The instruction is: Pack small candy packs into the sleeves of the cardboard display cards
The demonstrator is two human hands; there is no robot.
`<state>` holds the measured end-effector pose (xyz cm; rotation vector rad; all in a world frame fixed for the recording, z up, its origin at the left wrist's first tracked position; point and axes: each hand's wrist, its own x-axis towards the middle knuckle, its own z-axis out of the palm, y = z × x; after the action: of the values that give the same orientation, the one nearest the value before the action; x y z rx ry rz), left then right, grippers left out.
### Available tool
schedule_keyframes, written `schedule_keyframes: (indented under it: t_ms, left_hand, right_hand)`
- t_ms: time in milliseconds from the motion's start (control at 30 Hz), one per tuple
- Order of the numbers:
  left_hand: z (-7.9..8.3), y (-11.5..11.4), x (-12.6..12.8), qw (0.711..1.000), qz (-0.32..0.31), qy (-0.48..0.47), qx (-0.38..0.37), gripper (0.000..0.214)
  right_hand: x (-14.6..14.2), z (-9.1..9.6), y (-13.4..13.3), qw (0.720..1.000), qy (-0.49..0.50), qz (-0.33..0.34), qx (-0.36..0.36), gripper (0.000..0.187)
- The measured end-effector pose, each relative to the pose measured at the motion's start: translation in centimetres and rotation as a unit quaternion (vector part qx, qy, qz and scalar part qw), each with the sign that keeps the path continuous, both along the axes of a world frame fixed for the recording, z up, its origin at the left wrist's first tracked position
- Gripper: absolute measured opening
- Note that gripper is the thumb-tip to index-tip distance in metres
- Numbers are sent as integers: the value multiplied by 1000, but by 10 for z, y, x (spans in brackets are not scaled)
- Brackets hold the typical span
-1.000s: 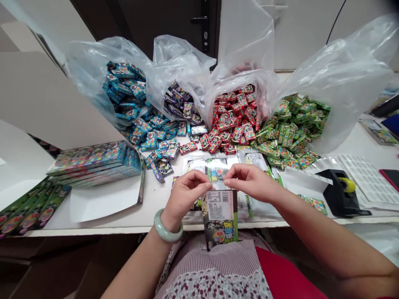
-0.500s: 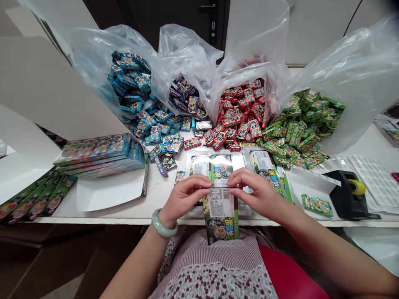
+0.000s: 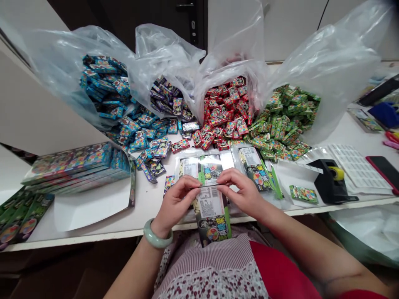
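Note:
My left hand (image 3: 176,201) and my right hand (image 3: 243,191) both pinch the top edge of a small clear packet (image 3: 212,214) with a white barcode label and a dark printed card inside. It hangs upright over the table's front edge, above my lap. My left wrist wears a pale green bangle (image 3: 156,237). Flat packets of the same kind (image 3: 215,166) lie on the table just behind my hands.
Four open plastic bags spill small boxes: blue (image 3: 124,112), purple (image 3: 170,101), red (image 3: 222,114), green (image 3: 285,122). A stack of flat cartons (image 3: 75,166) lies left. A black tape dispenser (image 3: 328,182), label sheets (image 3: 355,168) and a phone (image 3: 385,168) are on the right.
My hands have dropped slightly and closed together on the packet's top edge. The view has shifted, so the whole table appears moved left.

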<state>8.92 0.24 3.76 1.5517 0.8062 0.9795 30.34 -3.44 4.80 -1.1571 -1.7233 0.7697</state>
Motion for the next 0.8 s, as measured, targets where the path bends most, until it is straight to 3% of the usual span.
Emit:
schedule_keyframes:
  t_ms: [333,433,533,600,667,700,767,800]
  left_hand:
    - [0,6,11,1000,-4,27,-15,6]
    - [-6,12,11,998,7,63,-18,8]
    - [-14,19,12,995,28,95,-9,8]
    - [-17,22,13,991,55,121,-10,8]
    - [-18,23,13,986,81,145,-16,9]
    - [-18,23,12,984,90,153,-19,9]
    - [-20,23,12,982,99,157,-23,9]
    - [-22,23,12,982,102,156,-23,9]
  right_hand:
    - [4,1,0,1000,0,-19,14,4]
    - [1,-2,1,999,-4,-33,12,2]
    - [14,-8,6,999,30,-16,-5,11]
    - [44,-9,10,998,37,-32,-28,18]
    - [92,-9,16,991,-16,-117,-63,21]
    - [120,-9,20,977,-75,-179,-92,19]
    - [176,-9,26,908,-241,-293,-175,20]
    - [200,-10,29,887,-269,-321,-194,22]
